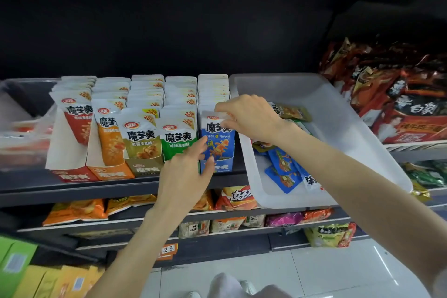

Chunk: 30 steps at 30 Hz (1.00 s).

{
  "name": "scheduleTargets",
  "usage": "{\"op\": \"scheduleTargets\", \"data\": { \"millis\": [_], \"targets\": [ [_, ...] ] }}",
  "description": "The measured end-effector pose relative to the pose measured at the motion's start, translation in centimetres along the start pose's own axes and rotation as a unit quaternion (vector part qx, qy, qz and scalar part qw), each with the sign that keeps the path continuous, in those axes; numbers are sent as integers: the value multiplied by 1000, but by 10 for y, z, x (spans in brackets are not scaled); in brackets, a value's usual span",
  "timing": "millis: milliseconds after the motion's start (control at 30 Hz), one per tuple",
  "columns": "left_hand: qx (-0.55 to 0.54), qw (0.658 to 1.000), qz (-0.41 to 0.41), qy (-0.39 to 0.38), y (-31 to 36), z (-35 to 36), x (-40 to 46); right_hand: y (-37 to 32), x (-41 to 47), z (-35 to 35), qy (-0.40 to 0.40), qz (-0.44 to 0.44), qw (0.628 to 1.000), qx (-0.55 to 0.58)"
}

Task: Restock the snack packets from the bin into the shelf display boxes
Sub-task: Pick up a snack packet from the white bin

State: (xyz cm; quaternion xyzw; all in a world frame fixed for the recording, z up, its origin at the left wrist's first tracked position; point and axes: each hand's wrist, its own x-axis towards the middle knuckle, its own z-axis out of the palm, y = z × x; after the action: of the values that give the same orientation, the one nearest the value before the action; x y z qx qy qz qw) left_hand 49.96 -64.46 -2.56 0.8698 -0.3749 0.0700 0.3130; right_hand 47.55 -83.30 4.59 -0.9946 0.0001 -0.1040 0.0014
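Your right hand (251, 117) pinches a blue-and-white snack packet (217, 139) in the blue display box (219, 166); your left hand (187, 169), fingers released, steadies it. Several packets remain in the white plastic bin (338, 128).

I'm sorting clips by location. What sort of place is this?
Most likely a small shop's snack aisle: tiered shelves hold display boxes of packets, a price tag sits on a lower shelf edge, and a restocking bin rests beside them.

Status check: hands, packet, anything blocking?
Right hand pinching blue packet top, seating it in the blue box. Left hand open, steadying the box front. Bin alongside holds more packets. Nothing blocking.
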Motion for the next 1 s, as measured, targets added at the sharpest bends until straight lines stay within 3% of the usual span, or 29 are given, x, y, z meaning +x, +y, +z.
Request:
{"op": "scheduleTargets", "data": {
  "millis": [133, 267, 333, 400, 467, 567, 667, 800, 900, 1000],
  "targets": [
    [-28, 995, 71, 70, 8, -5, 11, 13, -16, -12, 101, 30, 991, 80],
    [-130, 973, 180, 67, 29, -4, 26, 52, -72, -23, 222, 101, 959, 140],
    [-147, 956, 252, 23, 46, 2, 40, 75, -105, -19, 145, 186, 964, 123],
    [-109, 944, 310, -29, 65, 14, 58, 90, -128, -8, -42, 267, 961, 57],
    [-46, 932, 349, -83, 83, 33, 79, 96, -140, 5, -212, 287, 934, -11],
    [96, 893, 390, -201, 105, 68, 105, 92, -143, 20, -333, 261, 906, -30],
    [187, 854, 403, -271, 121, 96, 118, 88, -143, 18, -340, 238, 909, -40],
    [165, 841, 399, -326, 131, 112, 123, 89, -147, 13, -265, 259, 929, -11],
    [169, 823, 428, -333, 135, 116, 123, 90, -145, 10, -224, 273, 935, 32],
    [141, 841, 433, -292, 138, 115, 126, 95, -143, 6, -174, 313, 925, 127]
  ]
}}
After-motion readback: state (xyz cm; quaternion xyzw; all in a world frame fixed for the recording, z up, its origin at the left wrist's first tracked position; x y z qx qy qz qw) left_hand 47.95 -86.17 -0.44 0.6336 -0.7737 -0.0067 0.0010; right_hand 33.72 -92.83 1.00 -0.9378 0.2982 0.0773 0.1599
